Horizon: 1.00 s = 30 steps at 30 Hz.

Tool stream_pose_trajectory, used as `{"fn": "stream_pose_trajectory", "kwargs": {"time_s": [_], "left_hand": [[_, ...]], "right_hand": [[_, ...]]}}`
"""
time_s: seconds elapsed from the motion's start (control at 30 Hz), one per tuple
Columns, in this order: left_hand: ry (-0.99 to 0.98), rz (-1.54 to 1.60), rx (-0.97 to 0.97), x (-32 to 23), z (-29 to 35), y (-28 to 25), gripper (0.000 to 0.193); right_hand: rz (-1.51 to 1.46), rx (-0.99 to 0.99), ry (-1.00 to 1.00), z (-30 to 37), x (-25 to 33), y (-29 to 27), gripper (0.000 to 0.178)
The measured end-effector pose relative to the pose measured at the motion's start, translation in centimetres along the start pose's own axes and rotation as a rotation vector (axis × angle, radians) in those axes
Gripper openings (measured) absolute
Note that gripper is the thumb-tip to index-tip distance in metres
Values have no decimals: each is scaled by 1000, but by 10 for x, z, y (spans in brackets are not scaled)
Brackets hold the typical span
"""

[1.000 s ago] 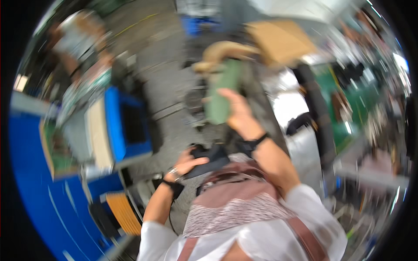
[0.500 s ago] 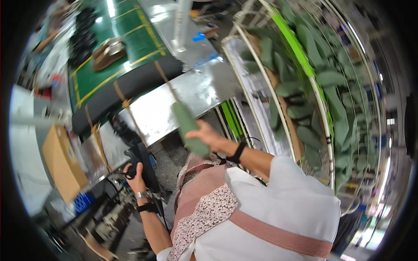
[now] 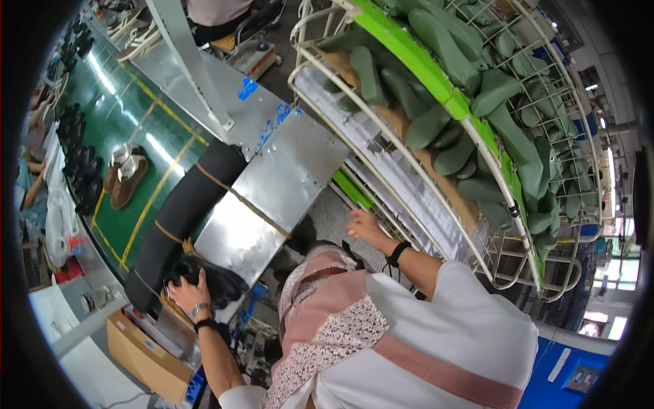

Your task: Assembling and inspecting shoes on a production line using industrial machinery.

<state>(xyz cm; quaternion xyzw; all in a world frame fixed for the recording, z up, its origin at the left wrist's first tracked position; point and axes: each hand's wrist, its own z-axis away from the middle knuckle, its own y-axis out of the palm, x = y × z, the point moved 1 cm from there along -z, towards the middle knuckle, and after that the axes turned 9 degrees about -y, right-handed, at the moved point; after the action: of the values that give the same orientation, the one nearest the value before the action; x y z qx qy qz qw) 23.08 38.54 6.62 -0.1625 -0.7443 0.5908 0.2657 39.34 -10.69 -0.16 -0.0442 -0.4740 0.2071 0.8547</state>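
My left hand [image 3: 189, 296] is closed over a dark black shoe [image 3: 221, 281] at the near end of the metal table, beside the padded bar. Its fingertips are partly lost against the black material. To the right, my right hand [image 3: 366, 229] hangs in the air between the table and the rack, fingers loosely bent and apart, with nothing seen in it. Green shoe lasts [image 3: 470, 151] lie heaped in a white wire rack [image 3: 385, 109] beyond the right hand.
A black padded bar [image 3: 187, 215] tied with cords runs along the metal table [image 3: 255, 204]. Behind it, a green conveyor [image 3: 153, 126] carries brown shoes [image 3: 127, 178] and several black ones. A cardboard box [image 3: 146, 358] stands at lower left. A person sits at the back.
The green shoe last that my right hand held is gone from it, and that hand has moved right toward the rack. My left hand has moved up and left, bringing the black shoe onto the table end.
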Motion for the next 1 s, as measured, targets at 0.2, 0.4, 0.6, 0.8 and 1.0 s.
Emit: {"fn": "stream_pose_trajectory", "kwargs": {"time_s": [0.2,0.4,0.6,0.8,1.0], "left_hand": [[-76,269,704,35,-28,16,87],[6,882,779,83,-39,71,67],[-448,1479,1004,104,-177,-6,71],[-455,1445,665,215,-339,91,58],[-240,1308,690,58,-215,21,34]], "right_hand": [[250,181,-161,-27,42,45,45],[225,28,-148,-15,72,87,39],[122,-86,-92,19,37,118,42],[126,-140,-32,28,40,142,39],[-129,-211,62,54,-1,124,38]]}}
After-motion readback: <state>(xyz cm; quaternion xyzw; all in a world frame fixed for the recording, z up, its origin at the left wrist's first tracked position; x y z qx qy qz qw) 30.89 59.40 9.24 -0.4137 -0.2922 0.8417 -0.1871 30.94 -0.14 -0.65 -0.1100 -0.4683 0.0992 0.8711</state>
